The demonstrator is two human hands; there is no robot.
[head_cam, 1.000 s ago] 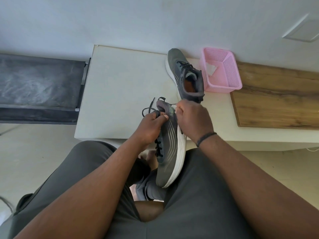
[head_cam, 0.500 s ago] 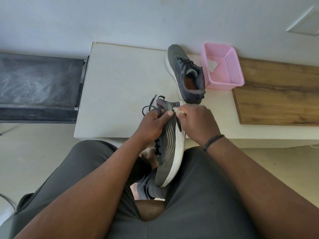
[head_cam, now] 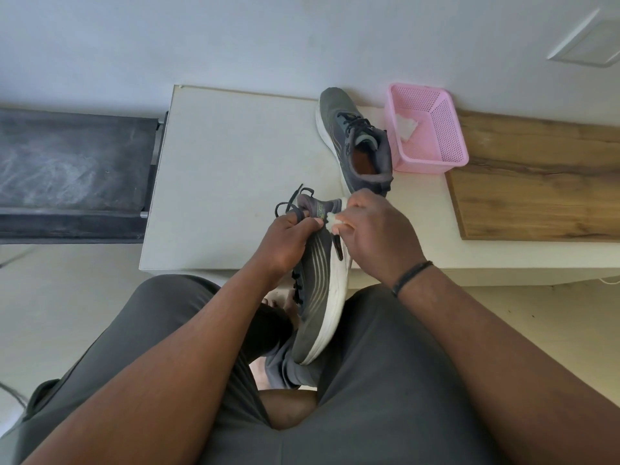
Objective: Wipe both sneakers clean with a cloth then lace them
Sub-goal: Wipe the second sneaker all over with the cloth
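Head view: left hand (head_cam: 285,239) grips sneaker (head_cam: 318,283), right hand (head_cam: 375,229) pinches cloth (head_cam: 330,223) at heel; wiping underway, second sneaker (head_cam: 355,142) waits, final lacing pending.

Seated person seen from above, both bare forearms reaching forward over the thighs. The left hand (head_cam: 285,241) curls its fingers around a sneaker (head_cam: 317,286); the right hand (head_cam: 379,236), a dark band at its wrist, pinches a white cloth (head_cam: 332,222) against it

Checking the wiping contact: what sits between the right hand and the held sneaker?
A small white cloth, pinched by the right hand against the held sneaker, in the head view.
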